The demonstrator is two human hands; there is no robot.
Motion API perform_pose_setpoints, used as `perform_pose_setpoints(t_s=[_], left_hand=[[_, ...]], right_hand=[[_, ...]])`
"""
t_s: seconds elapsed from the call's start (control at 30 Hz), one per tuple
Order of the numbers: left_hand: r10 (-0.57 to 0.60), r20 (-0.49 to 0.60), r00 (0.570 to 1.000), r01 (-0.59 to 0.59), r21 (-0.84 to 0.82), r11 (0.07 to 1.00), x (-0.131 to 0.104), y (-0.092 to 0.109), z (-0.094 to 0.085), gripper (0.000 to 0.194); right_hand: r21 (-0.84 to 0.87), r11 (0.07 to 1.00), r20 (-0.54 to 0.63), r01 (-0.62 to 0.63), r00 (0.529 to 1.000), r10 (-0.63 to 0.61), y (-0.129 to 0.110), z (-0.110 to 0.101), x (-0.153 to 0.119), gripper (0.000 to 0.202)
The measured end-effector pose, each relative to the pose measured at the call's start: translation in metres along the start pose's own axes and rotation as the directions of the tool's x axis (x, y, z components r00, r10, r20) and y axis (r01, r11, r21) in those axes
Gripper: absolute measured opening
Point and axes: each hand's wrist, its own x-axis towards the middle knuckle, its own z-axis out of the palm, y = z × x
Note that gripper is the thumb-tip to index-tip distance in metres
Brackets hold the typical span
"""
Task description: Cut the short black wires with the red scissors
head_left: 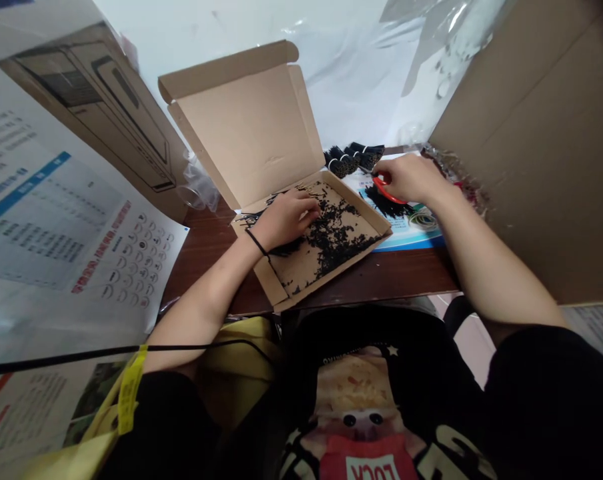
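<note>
My right hand is closed around red-handled scissors at the right of the open cardboard box. Their blades point left, toward several tied bundles of thin black strands. A loose bunch of black strands lies just under the scissors. My left hand is over the left half of the cardboard box, fingers curled in. Whatever is between those fingertips is too small or hidden to make out. Short black clippings are scattered over the box floor, and thin strips with metallic ends lie along its back.
The box lid stands raised at the back. A blue-and-white sheet with a coiled band lies at the right. Large cardboard walls the right side; a printed sheet hangs at the left. A black cable crosses my left arm.
</note>
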Motion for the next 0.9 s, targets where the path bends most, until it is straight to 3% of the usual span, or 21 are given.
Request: perform_pose_setpoints(t_s=[0.13,0.27,0.47,0.6,0.9], left_hand=[[0.021,0.181,0.983,-0.010,-0.066,0.998,-0.003,-0.001,-0.016,0.014],[-0.001,0.337,0.942,0.024,-0.066,0.998,-0.005,-0.004,-0.036,0.011],[-0.092,0.614,0.784,0.114,0.003,0.993,-0.009,-0.005,-0.057,0.022],[-0.185,0.652,0.735,0.168,0.089,0.982,-0.010,-0.009,-0.051,0.021],[-0.241,0.579,0.779,0.240,0.079,0.968,-0.010,-0.006,-0.049,0.020]], right_hand=[[-0.005,1.000,0.069,0.004,0.998,-0.004,0.004,0.013,-0.001,0.024],[-0.057,0.998,0.131,-0.040,0.990,0.047,-0.008,0.003,-0.004,0.024],[-0.103,0.995,0.221,-0.009,0.975,0.032,-0.021,-0.014,-0.007,0.034],[-0.106,0.994,0.231,-0.002,0.973,0.026,-0.026,-0.017,-0.007,0.036],[-0.104,0.994,0.230,0.035,0.973,-0.010,-0.035,-0.017,-0.008,0.030]])
